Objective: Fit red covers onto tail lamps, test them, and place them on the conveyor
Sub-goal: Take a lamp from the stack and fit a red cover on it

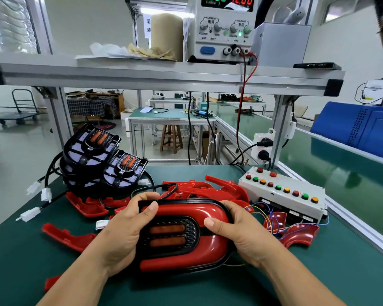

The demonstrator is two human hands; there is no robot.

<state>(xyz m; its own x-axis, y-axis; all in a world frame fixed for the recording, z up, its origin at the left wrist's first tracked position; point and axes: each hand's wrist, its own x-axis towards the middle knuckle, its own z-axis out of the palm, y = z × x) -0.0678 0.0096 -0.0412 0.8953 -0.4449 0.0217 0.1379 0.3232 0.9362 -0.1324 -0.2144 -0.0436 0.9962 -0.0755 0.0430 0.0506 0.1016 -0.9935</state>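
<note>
A tail lamp (181, 237) with its red cover on sits between both hands just above the green mat. My left hand (124, 230) grips its left edge, thumb on the top rim. My right hand (237, 233) grips the right edge, thumb pressing the red cover. The lamp's black cable loops up behind it. A stack of uncovered black tail lamps (102, 160) stands at the back left. Loose red covers (210, 187) lie behind the held lamp and at the left (66, 237).
A white test box (283, 193) with coloured buttons and loose wires sits at the right. The green conveyor (345, 171) runs along the right side. A power supply (226, 27) stands on the shelf above. White connectors (31, 214) lie at the left.
</note>
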